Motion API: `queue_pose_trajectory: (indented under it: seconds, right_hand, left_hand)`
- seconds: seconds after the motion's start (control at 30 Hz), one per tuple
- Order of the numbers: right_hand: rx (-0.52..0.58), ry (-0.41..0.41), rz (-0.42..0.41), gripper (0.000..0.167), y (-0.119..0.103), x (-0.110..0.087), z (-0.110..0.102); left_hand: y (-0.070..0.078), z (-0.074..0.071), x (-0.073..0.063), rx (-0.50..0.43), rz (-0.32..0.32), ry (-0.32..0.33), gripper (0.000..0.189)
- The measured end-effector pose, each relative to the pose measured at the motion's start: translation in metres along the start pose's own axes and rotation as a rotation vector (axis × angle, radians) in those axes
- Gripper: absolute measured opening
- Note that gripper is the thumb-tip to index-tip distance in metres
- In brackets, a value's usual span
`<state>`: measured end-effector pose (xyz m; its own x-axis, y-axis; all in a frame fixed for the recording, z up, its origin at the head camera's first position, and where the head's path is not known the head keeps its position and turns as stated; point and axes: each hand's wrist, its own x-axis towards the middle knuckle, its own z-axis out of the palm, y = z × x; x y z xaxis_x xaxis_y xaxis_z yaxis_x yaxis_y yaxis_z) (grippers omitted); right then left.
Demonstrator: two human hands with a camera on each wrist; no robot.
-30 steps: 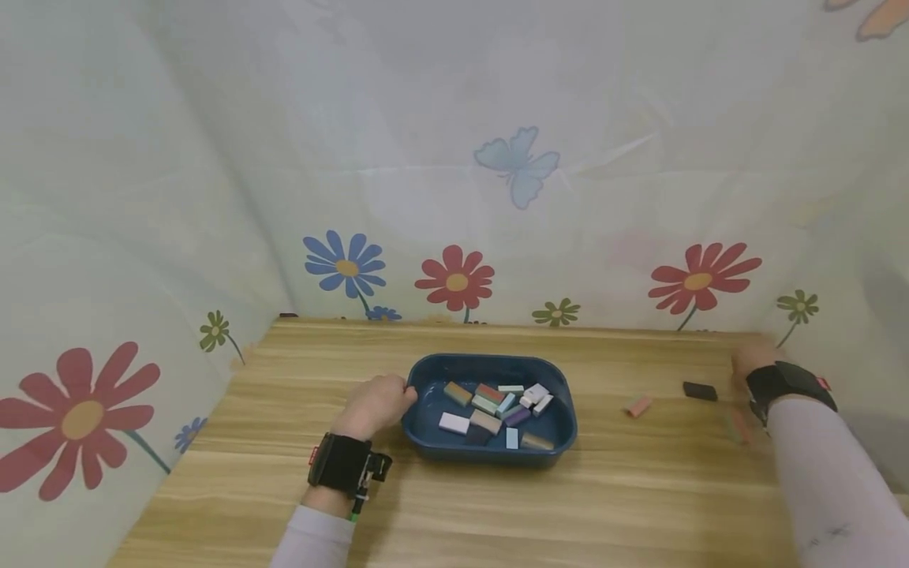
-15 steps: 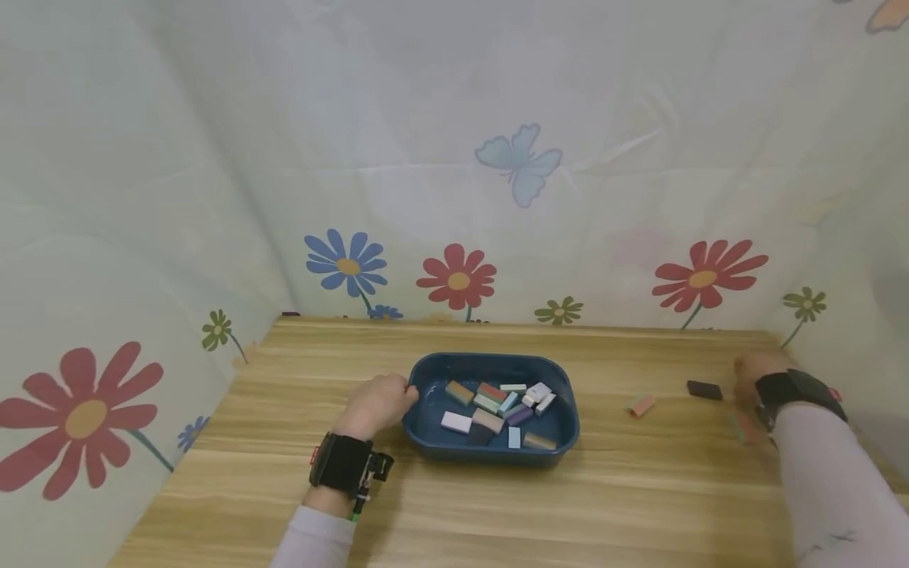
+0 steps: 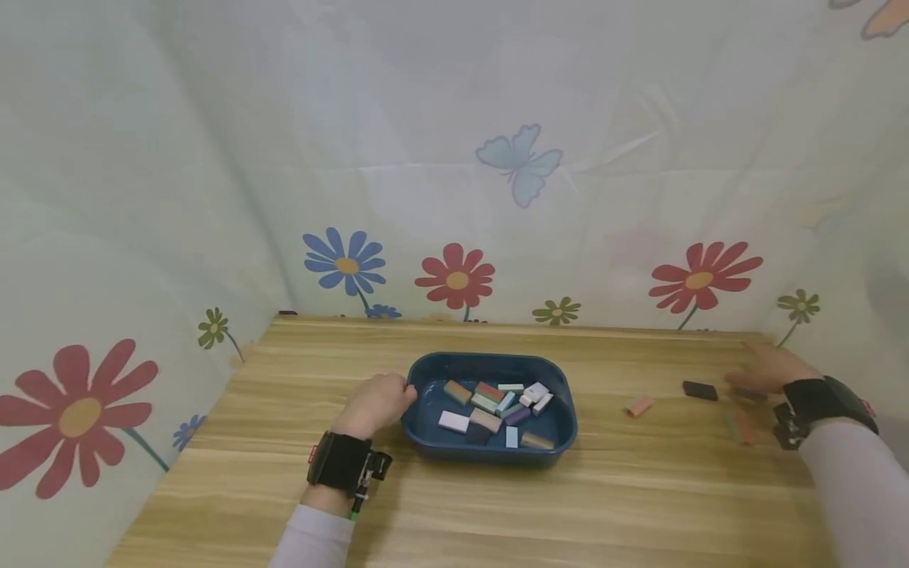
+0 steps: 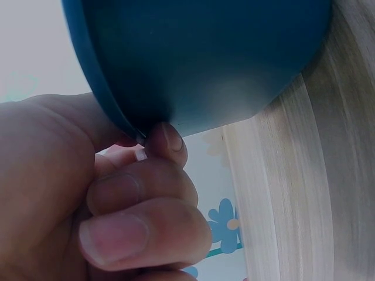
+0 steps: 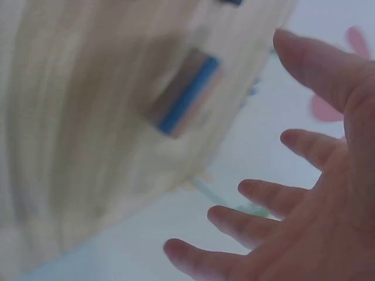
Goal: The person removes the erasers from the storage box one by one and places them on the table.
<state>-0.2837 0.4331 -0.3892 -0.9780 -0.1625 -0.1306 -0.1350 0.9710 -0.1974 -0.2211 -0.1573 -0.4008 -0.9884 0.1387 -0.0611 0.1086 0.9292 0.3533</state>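
Observation:
A dark blue rectangular tub stands on the wooden table, holding several small eraser-like blocks in white, brown, green and purple. My left hand pinches the tub's left rim between thumb and curled forefinger, as the left wrist view shows at the tub wall. At the far right, my right hand hovers with fingers spread and nothing in it. Below it lies a brownish block with a blue stripe, blurred in the right wrist view. An orange-green block lies nearer me, partly blurred.
A black block and a pinkish block lie between the tub and my right hand. A flowered curtain borders the table's back and sides.
My right hand, earlier lowered near the table with its fingers hidden, has moved slightly right and its fingers have spread. My left hand and the tub stay put.

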Motion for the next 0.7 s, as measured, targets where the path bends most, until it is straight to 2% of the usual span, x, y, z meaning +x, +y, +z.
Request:
queue_pose_trajectory:
  seconds: [0.13,0.23,0.53,0.63,0.7]
  right_hand:
    - [-0.007,0.070,-0.048,0.082,-0.014,-0.001,-0.004]
    - [-0.026,0.116,-0.081,0.078,-0.036,-0.004,-0.007]
    - [-0.071,0.205,-0.244,0.071,-0.129,-0.009,-0.001]
    - [-0.061,0.214,-0.313,0.069,-0.160,-0.013,0.003]
    - [-0.054,0.225,-0.388,0.068,-0.178,-0.015,0.006]
  left_hand:
    - [-0.001,-0.001,0.000,0.007,-0.003,-0.003,0.030]
    - [-0.002,0.000,-0.001,0.004,-0.003,-0.008,0.030]
    - [-0.004,0.002,0.000,-0.011,-0.019,-0.004,0.033]
    - [-0.003,0.002,0.001,-0.009,-0.016,-0.005,0.034]
    - [-0.003,0.002,0.001,-0.005,-0.015,-0.006,0.033]
